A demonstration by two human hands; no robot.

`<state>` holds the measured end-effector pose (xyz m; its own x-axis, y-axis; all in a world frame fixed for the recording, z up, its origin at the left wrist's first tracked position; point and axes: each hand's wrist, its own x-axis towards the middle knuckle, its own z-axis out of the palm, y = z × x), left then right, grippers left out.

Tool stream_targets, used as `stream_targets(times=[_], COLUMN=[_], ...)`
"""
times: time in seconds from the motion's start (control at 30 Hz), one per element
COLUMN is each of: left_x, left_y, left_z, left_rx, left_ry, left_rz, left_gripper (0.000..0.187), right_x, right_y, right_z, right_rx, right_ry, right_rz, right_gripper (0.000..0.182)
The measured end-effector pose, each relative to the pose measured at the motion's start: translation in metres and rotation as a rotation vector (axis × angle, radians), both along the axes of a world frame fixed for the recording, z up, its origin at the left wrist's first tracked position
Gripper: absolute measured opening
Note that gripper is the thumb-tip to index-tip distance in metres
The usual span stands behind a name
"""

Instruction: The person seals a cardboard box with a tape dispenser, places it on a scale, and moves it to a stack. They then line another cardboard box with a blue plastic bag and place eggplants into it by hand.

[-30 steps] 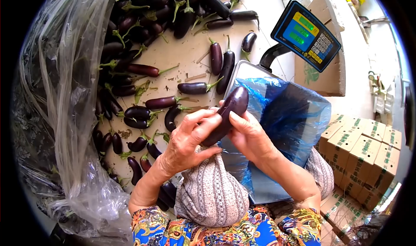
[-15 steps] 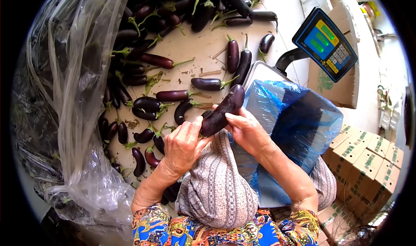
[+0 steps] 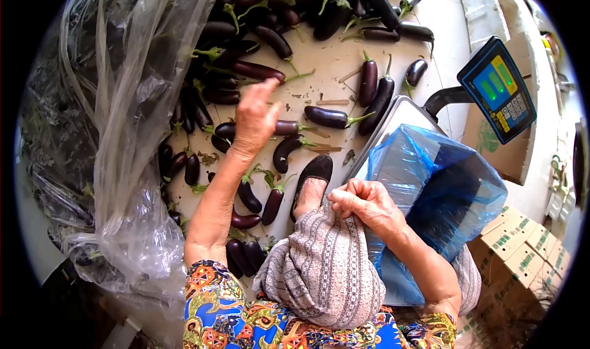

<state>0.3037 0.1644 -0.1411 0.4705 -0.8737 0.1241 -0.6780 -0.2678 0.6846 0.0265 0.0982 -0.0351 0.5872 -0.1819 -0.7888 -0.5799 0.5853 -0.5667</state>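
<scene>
My left hand (image 3: 257, 112) reaches out over the floor with its fingers apart, near a long purple eggplant (image 3: 255, 71) with a green stem. Under its wrist side lies another eggplant (image 3: 287, 127), partly covered by the hand. Above the raised knee, my right hand (image 3: 369, 206) is curled closed, thumb against fingers, and nothing shows in it. It is beside a blue plastic bag (image 3: 399, 158) that stands open on the scale platform (image 3: 401, 112). A curved eggplant (image 3: 284, 153) and a straight dark one (image 3: 329, 116) lie between the hands and the pile.
A heap of eggplants (image 3: 332, 20) spreads along the back and left. Clear plastic sheeting (image 3: 135, 103) hangs at the left. The scale's display (image 3: 498, 89) rises at the right, with stacked cartons (image 3: 522, 247) below it. My foot in a black shoe (image 3: 321, 164) rests on the floor.
The eggplant that both hands held is out of them. My left hand has moved forward and up over the eggplants. My right hand has closed near the knee. The view has shifted left.
</scene>
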Motion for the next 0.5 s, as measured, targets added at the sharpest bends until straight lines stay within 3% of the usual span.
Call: stream_targets(times=[0.1, 0.13, 0.2, 0.33, 0.5], left_x=[-0.015, -0.022, -0.023, -0.024, -0.025], left_y=[0.025, 0.033, 0.045, 0.042, 0.041], left_z=[-0.066, -0.081, -0.112, -0.103, -0.029], left_rx=[0.339, 0.466, 0.389, 0.347, -0.188], left_ry=[-0.244, -0.292, -0.385, -0.372, -0.124], left_rz=[-0.194, -0.226, -0.214, -0.106, -0.148], left_gripper=[0.055, 0.056, 0.051, 0.043, 0.051], right_x=[0.011, 0.009, 0.002, 0.000, 0.007], right_y=[0.016, 0.017, 0.017, 0.013, 0.007], right_z=[0.002, -0.003, -0.018, -0.007, -0.004], right_rx=[-0.110, -0.074, -0.007, 0.174, 0.350], right_ry=[-0.128, -0.157, -0.216, -0.151, -0.143], right_rz=[-0.227, -0.156, -0.013, -0.137, -0.479], right_gripper=[0.027, 0.030, 0.036, 0.036, 0.045])
